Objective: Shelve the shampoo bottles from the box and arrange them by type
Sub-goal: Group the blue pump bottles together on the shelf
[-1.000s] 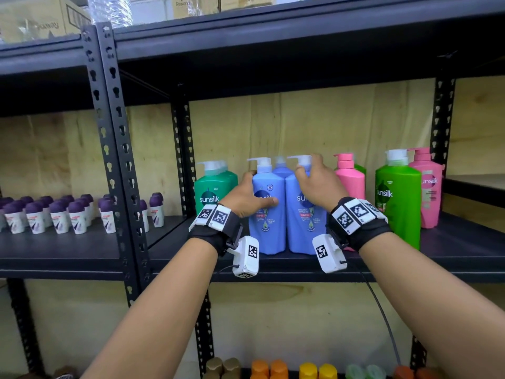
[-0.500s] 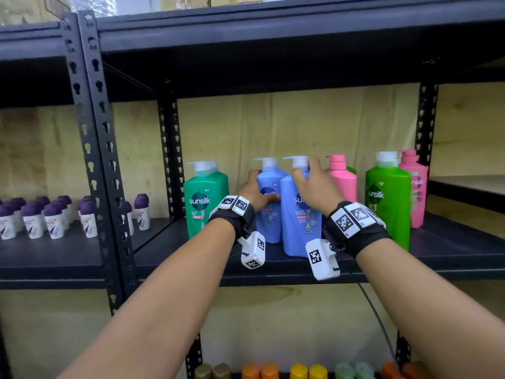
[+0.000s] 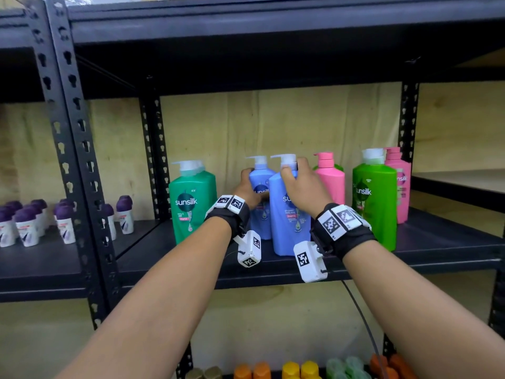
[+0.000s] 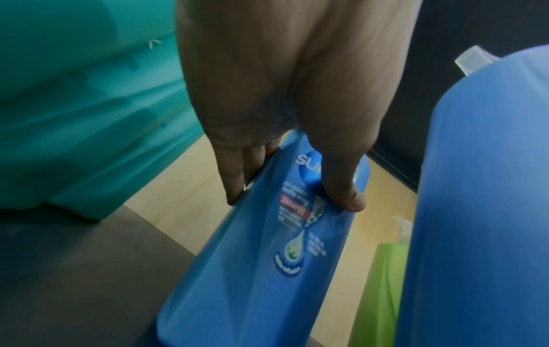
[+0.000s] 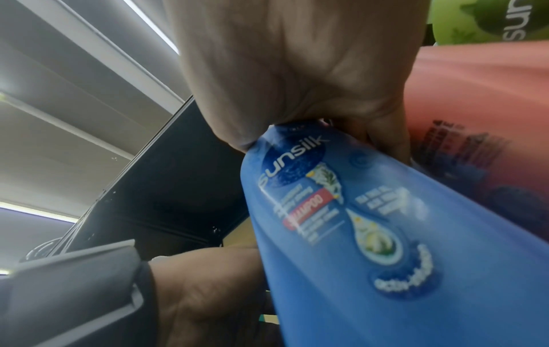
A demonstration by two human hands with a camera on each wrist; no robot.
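Both grips were closed on blue bottles: your left hand (image 3: 247, 194) wrapped the far blue bottle (image 3: 259, 212), thumb on its label and fingers round its side, while your right hand (image 3: 302, 187) clutched the shoulder of the near blue bottle (image 3: 289, 231). Both bottles stood on the shelf (image 3: 437, 242), between the teal bottles (image 3: 191, 203) on the left and the pink bottle (image 3: 330, 181) on the right. You seemed to be lining up the blue group. Next, I'd judge, square them side by side, labels forward, without knocking the neighbours.
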